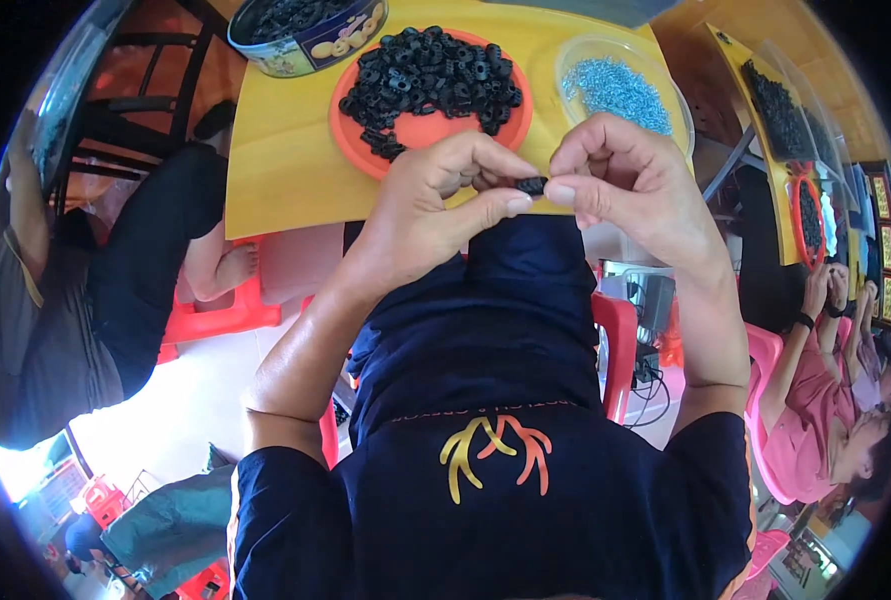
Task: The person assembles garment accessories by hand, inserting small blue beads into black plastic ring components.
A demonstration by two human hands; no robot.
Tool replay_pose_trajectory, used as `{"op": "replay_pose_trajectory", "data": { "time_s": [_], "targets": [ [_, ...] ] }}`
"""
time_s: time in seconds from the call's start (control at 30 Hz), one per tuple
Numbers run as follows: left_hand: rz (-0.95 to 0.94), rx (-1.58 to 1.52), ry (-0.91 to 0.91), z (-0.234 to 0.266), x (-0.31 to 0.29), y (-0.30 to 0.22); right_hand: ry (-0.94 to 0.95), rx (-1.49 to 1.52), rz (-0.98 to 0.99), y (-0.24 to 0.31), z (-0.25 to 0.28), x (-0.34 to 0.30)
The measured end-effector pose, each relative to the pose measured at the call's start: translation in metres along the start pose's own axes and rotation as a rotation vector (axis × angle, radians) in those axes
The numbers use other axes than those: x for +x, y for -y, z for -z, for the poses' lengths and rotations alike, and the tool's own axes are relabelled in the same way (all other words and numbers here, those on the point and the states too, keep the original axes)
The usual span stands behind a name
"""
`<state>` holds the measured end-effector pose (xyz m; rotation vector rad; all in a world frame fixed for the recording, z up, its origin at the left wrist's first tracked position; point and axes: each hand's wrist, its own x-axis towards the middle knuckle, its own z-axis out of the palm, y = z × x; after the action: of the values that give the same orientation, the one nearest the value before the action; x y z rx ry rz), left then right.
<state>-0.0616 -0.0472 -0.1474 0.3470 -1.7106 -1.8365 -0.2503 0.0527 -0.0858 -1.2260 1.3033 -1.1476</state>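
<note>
Just in front of the yellow table's near edge, a small black plastic part (532, 186) sits pinched between the thumb and forefinger of my left hand (435, 195). Close against its right end is my right hand (630, 185), thumb and fingers drawn together in a pinch. Whatever lies between those right fingertips is hidden or too small to name. Beyond my hands, a round orange-red tray (430, 135) holds a heap of similar black plastic parts (435, 75). To its right, a clear round tub (683, 120) contains many small shiny blue metal pieces (620, 92).
A round cookie tin (315, 50) filled with black parts stands at the back left of the yellow table (285, 150). A person in dark clothes (145, 250) sits at the left. People (810, 430) sit along another table at the right. Red plastic stools (230, 310) stand nearby.
</note>
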Motion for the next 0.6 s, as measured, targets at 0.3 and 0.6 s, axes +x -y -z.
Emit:
{"op": "replay_pose_trajectory", "data": {
  "time_s": [0.3,0.6],
  "targets": [
    [0.197,-0.258,0.106,0.004,-0.042,0.013,0.287,0.107,-0.263,-0.037,-0.014,0.004],
    [0.209,-0.262,-0.014,0.024,-0.056,0.019,-0.043,-0.927,0.243,-0.036,-0.008,0.057]
  ]
}}
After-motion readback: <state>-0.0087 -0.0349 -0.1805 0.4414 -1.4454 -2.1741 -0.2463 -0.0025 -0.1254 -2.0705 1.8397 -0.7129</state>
